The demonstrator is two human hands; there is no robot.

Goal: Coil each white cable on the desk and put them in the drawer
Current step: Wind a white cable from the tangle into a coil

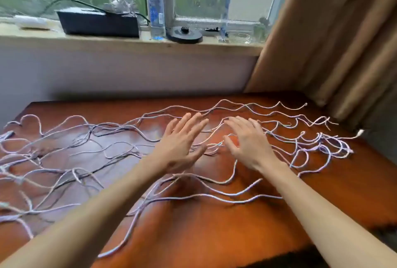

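The white cables point(232, 202) lie loose and uncoiled all over the reddish-brown wooden tabletop point(214, 235), from its left edge to its far right corner. They cross and tangle so much, and the picture is so blurred, that they cannot be counted. One strand ends in a white plug point(361, 132) that hangs just off the right edge. No writing shows on the cables.

Two hands reach over the middle of the tabletop, side by side and a little apart. The left hand point(180, 145) is spread flat, palm down, with its fingers straight and fanned. The right hand point(247, 145) is also palm down, its fingers stretched forward and its thumb out to the side. Neither one grips a cable; strands run beneath both, but I cannot tell whether the palms touch them.

On the windowsill point(107, 41) behind the tabletop stands one clear plastic water bottle point(155, 10) with a blue cap and a blue label; the print on the label is too blurred to read. To its left sits one black rectangular box point(101, 25), with a pale bundle of cords point(123, 3) resting on its top and a dark cord arching up from it. Just right of the bottle lies one black round disc point(187, 35). A brown curtain point(333, 42) hangs at the right, down to the tabletop's far corner.
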